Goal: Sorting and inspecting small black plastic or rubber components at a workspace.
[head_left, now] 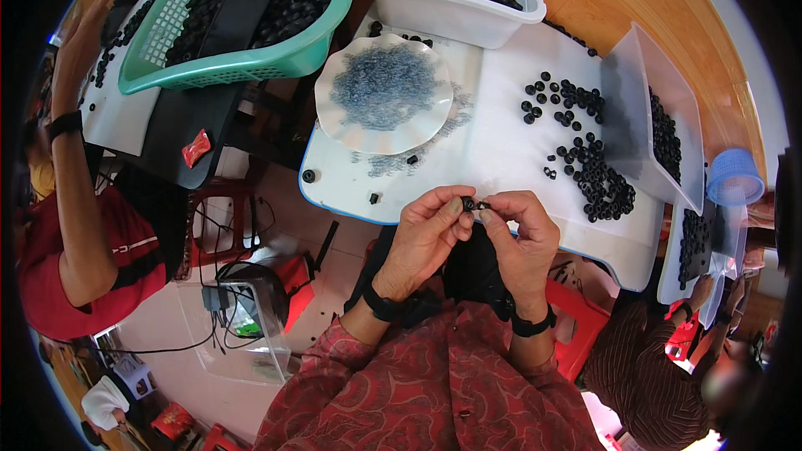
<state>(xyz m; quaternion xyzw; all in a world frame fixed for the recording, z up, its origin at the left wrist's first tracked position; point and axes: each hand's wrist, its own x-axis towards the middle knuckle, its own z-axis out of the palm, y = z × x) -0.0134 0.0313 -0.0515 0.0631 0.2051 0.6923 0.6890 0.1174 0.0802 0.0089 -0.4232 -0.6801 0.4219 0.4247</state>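
Just past the table's near edge, my two hands meet at the fingertips. My left hand [424, 238] pinches a small black round part [468, 203] between thumb and forefinger. Against it, my right hand [526, 238] grips a tiny dark piece [482, 205] with a shiny spot; its exact kind is too small to tell. Beyond them on the white table [501, 146] sits a scalloped white plate [330, 121] heaped with tiny grey pieces. Many black round parts [606, 188] lie loose to the right. A few single black parts [374, 198] rest near the left edge.
A green basket [234, 73] of black parts stands at the far left, a white tub [459, 21] at the back. A translucent bin [626, 113] leans at the right, near a blue basket [735, 177]. Other people sit on both sides, one in a red shirt [92, 259].
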